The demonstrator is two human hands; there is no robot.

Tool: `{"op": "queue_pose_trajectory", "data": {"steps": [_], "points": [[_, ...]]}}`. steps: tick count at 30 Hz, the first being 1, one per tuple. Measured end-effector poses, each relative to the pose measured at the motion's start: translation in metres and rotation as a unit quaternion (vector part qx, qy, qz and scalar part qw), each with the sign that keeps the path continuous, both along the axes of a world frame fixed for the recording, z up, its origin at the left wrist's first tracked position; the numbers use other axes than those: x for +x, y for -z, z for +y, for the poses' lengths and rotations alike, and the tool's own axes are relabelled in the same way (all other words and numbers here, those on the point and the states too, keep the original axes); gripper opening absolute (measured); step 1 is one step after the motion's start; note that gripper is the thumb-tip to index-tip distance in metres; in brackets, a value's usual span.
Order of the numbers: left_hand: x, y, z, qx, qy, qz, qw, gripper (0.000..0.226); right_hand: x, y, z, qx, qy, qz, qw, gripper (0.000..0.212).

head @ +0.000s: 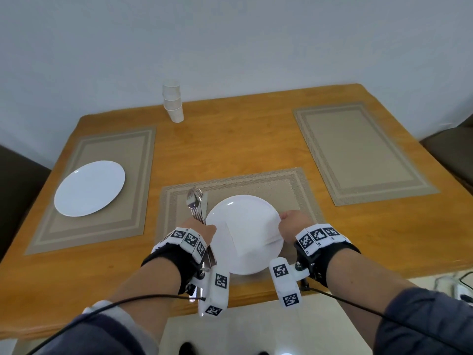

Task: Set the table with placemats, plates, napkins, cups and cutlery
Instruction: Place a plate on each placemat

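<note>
Left hand point(198, 233) is clasping a bundle of cutlery point(196, 204), forks among them with tines pointing away, fingers closed around the handles just beside the near plate point(253, 262). Right hand point(291, 228) is gripping that plate's right rim, apparently pinching a folded white napkin point(247, 238) against it; the fingertips are hidden, so the exact pinch cannot be confirmed.

Head view: the near plate is sitting on the centre placemat point(294, 190). A second plate point(89, 188) is resting on the left placemat point(102, 144); the right placemat point(358, 152) is lying bare. Stacked paper cups point(174, 103) are standing at the table's point(243, 144) far edge.

Handling judgement: the plate is looking rigid, smooth and breakable, best held at the rim. The napkin is limp and light, liable to slide. The metal cutlery is slippery in a bundle; holding mid-handle is advisable.
</note>
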State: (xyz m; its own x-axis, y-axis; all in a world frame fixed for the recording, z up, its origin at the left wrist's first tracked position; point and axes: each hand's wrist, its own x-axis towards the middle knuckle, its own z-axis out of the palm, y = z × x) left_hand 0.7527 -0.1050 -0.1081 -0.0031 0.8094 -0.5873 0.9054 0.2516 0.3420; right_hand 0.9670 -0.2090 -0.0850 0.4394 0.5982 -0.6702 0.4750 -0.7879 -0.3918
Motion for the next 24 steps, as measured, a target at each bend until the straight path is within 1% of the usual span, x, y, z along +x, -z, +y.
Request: {"op": "queue_pose_trajectory", "data": {"steps": [2,6,8,10,14,18,21,24], "points": [[0.001,0.001,0.007,-0.016,-0.006,0.006,1.0,0.023,0.004,0.006,0.006,0.002,-0.001,0.0,1.0,0.037],[0.008,0.0,0.016,-0.039,-0.009,0.016,0.999,0.025,0.016,0.014,0.012,0.025,0.029,0.014,0.999,0.034],[0.013,0.001,0.016,-0.041,-0.009,0.012,0.999,0.026,0.022,0.019,0.013,0.026,0.034,0.026,0.999,0.031],[0.016,0.003,0.014,-0.047,-0.004,0.007,0.999,0.027,0.027,0.024,0.01,0.029,0.059,0.046,0.997,0.028],[0.016,0.005,0.013,-0.041,-0.002,0.013,0.999,0.031,0.027,0.031,0.007,0.047,0.092,0.045,0.994,0.024],[0.016,0.0,0.021,-0.01,0.013,0.027,0.999,0.034,0.025,0.032,0.012,0.06,0.112,0.051,0.991,0.026],[0.018,0.002,0.021,-0.012,-0.002,0.005,1.0,0.031,0.029,0.033,0.015,0.071,0.118,0.045,0.989,0.028],[0.016,0.006,0.017,-0.025,-0.012,0.005,1.0,0.029,0.028,0.037,0.02,0.071,0.111,0.042,0.99,0.03]]}}
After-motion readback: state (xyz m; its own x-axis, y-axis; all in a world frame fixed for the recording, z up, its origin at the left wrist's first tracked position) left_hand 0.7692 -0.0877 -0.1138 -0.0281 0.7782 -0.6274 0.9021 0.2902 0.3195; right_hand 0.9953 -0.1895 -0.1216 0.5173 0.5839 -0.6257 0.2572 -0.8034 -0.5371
